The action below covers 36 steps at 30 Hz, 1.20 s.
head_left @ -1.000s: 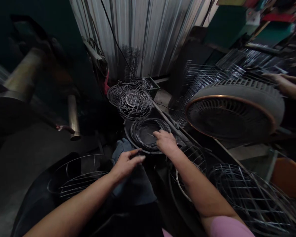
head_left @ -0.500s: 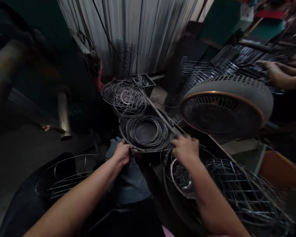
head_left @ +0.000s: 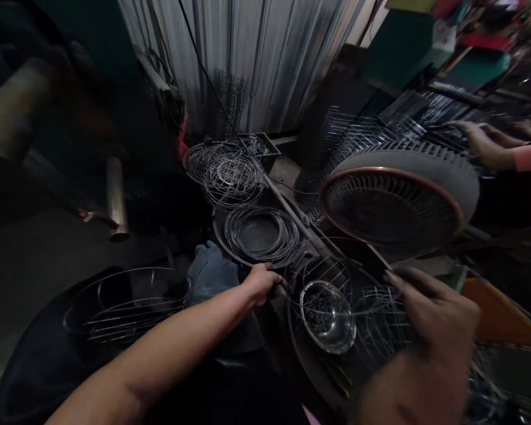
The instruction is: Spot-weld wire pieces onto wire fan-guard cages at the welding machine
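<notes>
Nearest to us, our right hand [head_left: 429,330] fills the lower right corner, blurred. Its fingers are curled shut on the near rim of a thin round wire grid [head_left: 376,313]. From that hand the grid spreads leftward and slightly away. It lies roughly flat and, being round, has no long axis to speak of. Its far-left part hangs over a shiny steel bowl [head_left: 330,319], which sits in a dark round tray [head_left: 305,360]. We cannot tell whether the grid touches the bowl or floats just above it.

Our left hand [head_left: 262,282] is a little further out, just beside the grid's left edge and apart from it. It is clenched on a dark edge, and we cannot make out which piece that edge belongs to. The grid therefore lies between our hands, with the right hand holding it and nearer to us. A blue cloth [head_left: 210,271] lies beside the left wrist, and a wire basket [head_left: 128,307] sits further left.

Beyond the left hand, a coil of wire rings [head_left: 261,233] rests in a black pan [head_left: 218,229]. Behind that is a heap of wire discs [head_left: 232,171]. A large fan housing [head_left: 393,198] stands to the right. Past it, a co-worker's hand [head_left: 478,141] rests on stacked racks, well apart from our own.
</notes>
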Motion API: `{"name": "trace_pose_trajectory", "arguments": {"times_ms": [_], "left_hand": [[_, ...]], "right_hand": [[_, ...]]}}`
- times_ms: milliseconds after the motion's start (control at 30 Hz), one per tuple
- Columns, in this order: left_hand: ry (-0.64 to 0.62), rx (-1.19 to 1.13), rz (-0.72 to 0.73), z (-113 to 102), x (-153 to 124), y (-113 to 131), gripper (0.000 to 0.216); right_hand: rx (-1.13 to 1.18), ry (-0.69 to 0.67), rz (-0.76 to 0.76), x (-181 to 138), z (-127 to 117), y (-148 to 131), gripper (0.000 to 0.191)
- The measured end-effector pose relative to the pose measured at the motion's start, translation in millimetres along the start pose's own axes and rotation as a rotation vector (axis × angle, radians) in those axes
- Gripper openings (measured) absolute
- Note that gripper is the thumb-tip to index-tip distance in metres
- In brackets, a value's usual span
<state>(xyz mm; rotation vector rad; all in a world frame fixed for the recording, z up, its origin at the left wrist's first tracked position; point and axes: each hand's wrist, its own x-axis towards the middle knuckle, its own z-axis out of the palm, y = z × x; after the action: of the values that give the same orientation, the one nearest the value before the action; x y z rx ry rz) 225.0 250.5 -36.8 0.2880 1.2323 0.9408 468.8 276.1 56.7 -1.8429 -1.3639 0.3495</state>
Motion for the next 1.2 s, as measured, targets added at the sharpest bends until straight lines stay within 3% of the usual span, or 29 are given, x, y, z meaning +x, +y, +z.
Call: {"name": "trace_pose_trajectory", "arguments": {"times_ms": [67, 167, 267, 333, 400, 533, 667, 767, 900, 967, 1000, 1067, 1100, 1200], "left_hand": [[-0.054, 0.010, 0.014, 1.4, -4.8, -1.2, 0.068], [-0.084, 0.002, 0.120, -7.3, -11.7, 1.0, 0.074], [-0.045, 0.026, 0.260, -30.1, -23.7, 9.0, 0.071], [-0.004, 0.071, 0.341, -51.2, -38.7, 16.0, 0.065], [0.024, 0.130, 0.419, -74.8, -60.3, 22.1, 0.058], [0.118, 0.347, 0.577, -125.2, -115.9, 27.0, 0.047], [0.316, 0.548, 0.744, -177.7, -174.2, 21.2, 0.040], [0.503, 0.612, 0.840, -216.6, -211.5, 10.6, 0.032], [0.742, 0.675, 0.857, -265.3, -237.0, -11.7, 0.025], [0.855, 0.790, 0.845, -286.2, -235.6, -25.4, 0.040], [0.885, 0.839, 0.814, -295.1, -231.8, -32.5, 0.058], [0.869, 0.871, 0.723, -309.1, -220.3, -46.1, 0.092], [0.845, 0.857, 0.686, -314.1, -214.0, -51.9, 0.097], [0.804, 0.800, 0.689, -323.2, -200.2, -60.9, 0.078]], "right_hand": [[0.016, 0.017, 0.096, -16.9, -22.0, -8.7, 0.040], [0.217, -0.086, 0.235, -28.2, -35.3, -16.6, 0.035], [0.524, -0.255, 0.313, -22.7, -19.2, -18.8, 0.045], [0.584, -0.395, 0.285, -16.0, 5.4, -21.2, 0.051], [0.515, -0.498, 0.148, -12.2, 36.2, -28.9, 0.051], [0.348, -0.614, -0.342, -29.3, 97.7, -74.0, 0.038], [0.372, -0.831, -0.835, -89.1, 136.8, -152.2, 0.021], [0.391, -0.987, -1.093, -142.0, 150.3, -205.6, 0.016], [0.373, -1.081, -1.261, -192.5, 167.4, -243.9, 0.012], [0.305, -1.125, -1.286, -208.9, 177.5, -251.7, 0.011], [0.266, -1.138, -1.280, -215.4, 181.6, -254.6, 0.011], [0.222, -1.149, -1.256, -224.5, 185.5, -260.6, 0.012], [0.228, -1.153, -1.248, -227.1, 185.0, -264.3, 0.012], [0.323, -1.184, -1.252, -226.6, 177.5, -276.3, 0.013]]}}
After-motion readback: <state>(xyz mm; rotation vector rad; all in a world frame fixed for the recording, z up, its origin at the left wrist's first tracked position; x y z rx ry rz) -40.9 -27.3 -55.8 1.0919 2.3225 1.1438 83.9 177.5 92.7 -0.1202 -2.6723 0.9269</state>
